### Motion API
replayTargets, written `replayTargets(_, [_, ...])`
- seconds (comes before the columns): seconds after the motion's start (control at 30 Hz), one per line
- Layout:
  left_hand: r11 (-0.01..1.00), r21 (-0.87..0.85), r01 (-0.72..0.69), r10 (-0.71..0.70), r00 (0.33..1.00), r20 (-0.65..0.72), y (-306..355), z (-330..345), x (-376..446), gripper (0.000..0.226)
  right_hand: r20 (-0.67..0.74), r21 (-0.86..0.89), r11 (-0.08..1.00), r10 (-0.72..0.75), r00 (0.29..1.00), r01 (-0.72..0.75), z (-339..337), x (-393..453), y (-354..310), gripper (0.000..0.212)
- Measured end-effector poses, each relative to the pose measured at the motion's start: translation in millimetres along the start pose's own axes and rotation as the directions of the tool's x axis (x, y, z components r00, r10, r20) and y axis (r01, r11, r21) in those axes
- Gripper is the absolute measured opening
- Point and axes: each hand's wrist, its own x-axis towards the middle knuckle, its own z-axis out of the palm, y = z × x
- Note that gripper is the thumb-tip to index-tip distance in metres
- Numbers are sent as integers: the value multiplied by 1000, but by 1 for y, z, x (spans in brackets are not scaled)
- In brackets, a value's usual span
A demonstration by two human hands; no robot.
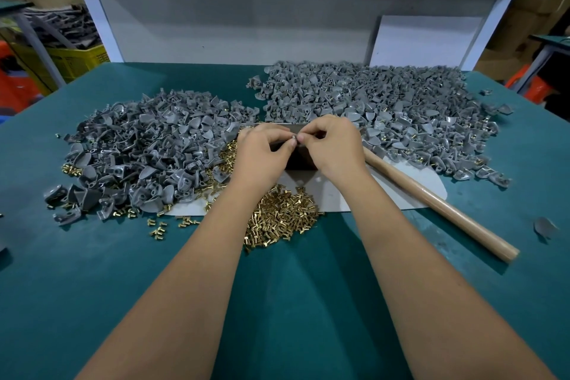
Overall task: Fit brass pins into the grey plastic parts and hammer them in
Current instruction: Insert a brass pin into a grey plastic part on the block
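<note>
Tiny grey piece (293,137) pinched between both hands' fingertips, too small to identify, hammer (438,200) head hidden behind right hand (334,145), dark block (300,159) mostly covered by hands, counter (277,302) cut off at lower edge

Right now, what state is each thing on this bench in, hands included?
Left hand: pinching a small grey part at its fingertips.
Right hand: fingertips meeting the left's, on the same small piece.
Hammer: lying flat, unheld, only its wooden handle showing.
Left grey pile: loose heap, few pins visible.
Right grey pile: loose heap, many showing brass pins.
Brass pins: loose heap.
</note>
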Motion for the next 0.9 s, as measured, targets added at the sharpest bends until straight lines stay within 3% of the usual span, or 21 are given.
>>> replayTargets(0.17, [1000,6,4,-4,1000,2,-1,1,1,15,5,-12,998,57,998,-57,2,2,-1,31])
replayTargets(0.3, [1000,20,5,-5,1000,13,0,0,2,17,-13,36,999,11,1000,-10,2,-1,1,13])
replayTargets(0.4, [999,45,16,-17,1000,15,-1,0,2,18,0,130,991,7,1000,-7,0,-5,6,17])
replayTargets(0.57, [999,27,43,-43,999,9,-1,1,3,19,20,400,904,157,987,-152,-7,-4,5,23])
replayTargets(0.9, [1000,-3,-20,20,1000,2,1,-1,1,17,-25,143,990,13,1000,-10,6,-7,6,11])
